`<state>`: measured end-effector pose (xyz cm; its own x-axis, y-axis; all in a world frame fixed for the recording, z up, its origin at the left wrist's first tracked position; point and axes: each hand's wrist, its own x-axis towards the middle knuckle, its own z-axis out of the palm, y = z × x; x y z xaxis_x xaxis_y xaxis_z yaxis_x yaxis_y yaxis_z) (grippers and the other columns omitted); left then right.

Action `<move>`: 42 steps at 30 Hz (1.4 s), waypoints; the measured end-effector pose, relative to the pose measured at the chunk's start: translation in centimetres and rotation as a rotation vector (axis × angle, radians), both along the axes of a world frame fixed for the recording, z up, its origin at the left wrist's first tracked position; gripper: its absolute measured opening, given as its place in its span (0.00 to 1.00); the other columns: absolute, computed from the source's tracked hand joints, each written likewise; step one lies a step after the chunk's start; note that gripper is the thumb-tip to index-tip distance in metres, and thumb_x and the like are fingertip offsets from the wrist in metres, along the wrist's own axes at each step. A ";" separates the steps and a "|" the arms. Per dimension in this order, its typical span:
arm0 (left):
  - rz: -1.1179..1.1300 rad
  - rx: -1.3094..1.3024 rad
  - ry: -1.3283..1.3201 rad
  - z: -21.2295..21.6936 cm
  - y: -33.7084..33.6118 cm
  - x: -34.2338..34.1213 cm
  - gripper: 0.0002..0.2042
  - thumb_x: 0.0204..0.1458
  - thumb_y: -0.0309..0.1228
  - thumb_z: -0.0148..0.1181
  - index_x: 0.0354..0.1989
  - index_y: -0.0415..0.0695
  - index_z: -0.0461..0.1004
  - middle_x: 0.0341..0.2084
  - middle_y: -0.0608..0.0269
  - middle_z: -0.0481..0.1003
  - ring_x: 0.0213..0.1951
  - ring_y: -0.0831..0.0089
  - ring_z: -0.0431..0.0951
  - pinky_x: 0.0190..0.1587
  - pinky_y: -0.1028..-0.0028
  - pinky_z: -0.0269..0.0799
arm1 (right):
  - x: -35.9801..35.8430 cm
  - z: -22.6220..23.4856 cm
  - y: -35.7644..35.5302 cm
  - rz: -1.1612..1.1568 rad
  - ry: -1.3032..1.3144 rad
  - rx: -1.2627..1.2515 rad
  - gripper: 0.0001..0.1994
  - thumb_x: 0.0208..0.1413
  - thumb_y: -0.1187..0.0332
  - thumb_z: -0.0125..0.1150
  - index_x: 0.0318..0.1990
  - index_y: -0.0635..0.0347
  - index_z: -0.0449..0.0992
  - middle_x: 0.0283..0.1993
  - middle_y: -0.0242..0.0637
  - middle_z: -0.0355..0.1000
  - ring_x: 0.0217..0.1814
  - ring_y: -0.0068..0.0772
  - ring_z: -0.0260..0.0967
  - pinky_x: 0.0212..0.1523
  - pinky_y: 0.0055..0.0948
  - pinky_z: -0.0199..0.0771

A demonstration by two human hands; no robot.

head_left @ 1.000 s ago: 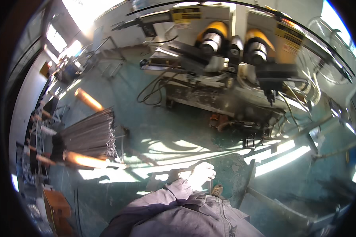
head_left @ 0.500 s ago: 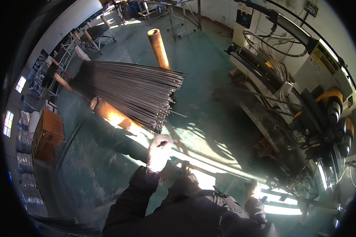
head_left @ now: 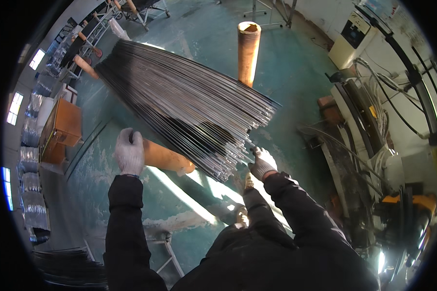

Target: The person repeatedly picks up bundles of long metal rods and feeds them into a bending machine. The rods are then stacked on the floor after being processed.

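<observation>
the dark rods (head_left: 184,92) lie as one broad bundle across the middle of the frame, running from the upper left down to uneven ends right of centre. a brown upright tube (head_left: 248,56) stands along their far side, at the top of the frame; a second brown tube (head_left: 167,156) leans along the near side, left of centre.

i have the right hand (head_left: 263,163) at the lower corner of the rod ends, its gloved fingers bent inward; i can't tell whether they pinch a rod or only touch the tips. the left hand (head_left: 129,153) is at the upper end of the nearer tube, fingers curled and thumb raised, and i can't make out whether it bears on the tube or sits just in front of it.

to work these ends well, i'd take few rods at once, close finger and thumb squarely behind the tips, and draw along their length rather than sideways, since the thin rods will probably flex and drag their neighbours. i'd use the left hand for steadying, clear of any gap between tube and bundle. a shadow covers part of the near ends, so i'd check the grip before pulling, and mind the shoes (head_left: 242,216) below.
</observation>
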<state>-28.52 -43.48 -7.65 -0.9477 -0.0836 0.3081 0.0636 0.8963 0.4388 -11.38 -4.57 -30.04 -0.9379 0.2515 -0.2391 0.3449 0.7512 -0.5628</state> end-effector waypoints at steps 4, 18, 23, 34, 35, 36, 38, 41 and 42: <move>0.025 -0.061 0.083 -1.7 0.7 -1.1 0.15 0.71 0.34 0.61 0.57 0.38 0.81 0.49 0.48 0.83 0.53 0.53 0.85 0.60 0.61 0.78 | -11.7 -4.0 -0.7 0.122 -0.086 0.125 0.34 0.57 0.62 0.74 0.72 0.58 0.73 0.68 0.57 0.74 0.73 0.63 0.70 0.71 0.54 0.76; 0.054 0.147 -0.007 -1.6 2.4 -4.9 0.14 0.69 0.19 0.59 0.61 0.31 0.79 0.60 0.48 0.79 0.58 0.61 0.81 0.61 0.67 0.78 | -22.1 -11.2 -2.7 0.160 -0.211 0.143 0.17 0.59 0.65 0.70 0.52 0.64 0.78 0.51 0.60 0.81 0.53 0.63 0.84 0.54 0.55 0.86; 0.048 0.118 0.021 -1.7 2.2 -4.7 0.14 0.69 0.20 0.60 0.61 0.31 0.79 0.62 0.45 0.78 0.59 0.58 0.82 0.62 0.65 0.80 | -23.6 -11.4 0.6 0.253 -0.302 -0.038 0.14 0.57 0.65 0.72 0.45 0.66 0.84 0.44 0.57 0.86 0.50 0.62 0.85 0.54 0.53 0.86; -0.092 -0.431 0.215 0.0 4.7 -5.2 0.09 0.64 0.21 0.63 0.52 0.34 0.81 0.55 0.47 0.82 0.59 0.50 0.82 0.62 0.55 0.81 | -24.3 -5.6 3.4 0.260 -0.311 -0.452 0.36 0.73 0.39 0.64 0.58 0.73 0.82 0.52 0.65 0.84 0.60 0.68 0.80 0.62 0.52 0.78; -0.073 -0.540 0.214 0.0 5.7 -4.7 0.09 0.63 0.21 0.64 0.50 0.35 0.81 0.54 0.48 0.83 0.58 0.50 0.83 0.62 0.54 0.81 | -23.6 -3.8 3.2 0.244 -0.322 -0.416 0.37 0.72 0.37 0.65 0.57 0.73 0.82 0.53 0.66 0.83 0.61 0.69 0.80 0.62 0.53 0.78; -0.160 -0.519 0.250 -0.3 6.9 -4.0 0.09 0.64 0.22 0.64 0.51 0.36 0.81 0.53 0.48 0.83 0.58 0.51 0.83 0.62 0.56 0.80 | -22.7 -2.0 3.2 0.212 -0.360 -0.370 0.37 0.71 0.36 0.65 0.56 0.73 0.82 0.53 0.67 0.83 0.62 0.69 0.79 0.63 0.54 0.78; -0.253 -0.332 0.204 -2.3 10.1 -2.1 0.09 0.66 0.26 0.66 0.51 0.38 0.82 0.52 0.50 0.83 0.57 0.54 0.84 0.63 0.58 0.80 | -19.0 1.2 4.1 0.229 -0.362 -0.244 0.38 0.68 0.34 0.67 0.52 0.72 0.83 0.52 0.69 0.82 0.61 0.71 0.80 0.60 0.58 0.79; -0.237 0.616 -0.279 -8.0 14.3 0.6 0.12 0.69 0.33 0.66 0.54 0.40 0.81 0.49 0.56 0.84 0.53 0.60 0.85 0.61 0.57 0.80 | -7.3 4.8 7.8 0.196 -0.365 -0.197 0.31 0.67 0.38 0.70 0.51 0.65 0.86 0.47 0.63 0.84 0.54 0.70 0.83 0.54 0.57 0.82; -0.211 0.879 -0.493 -10.3 14.9 1.1 0.13 0.70 0.35 0.65 0.57 0.42 0.80 0.47 0.58 0.84 0.50 0.61 0.85 0.60 0.57 0.81 | -2.0 5.6 9.0 0.143 -0.420 -0.156 0.30 0.67 0.40 0.70 0.51 0.65 0.86 0.47 0.64 0.84 0.53 0.67 0.84 0.53 0.55 0.82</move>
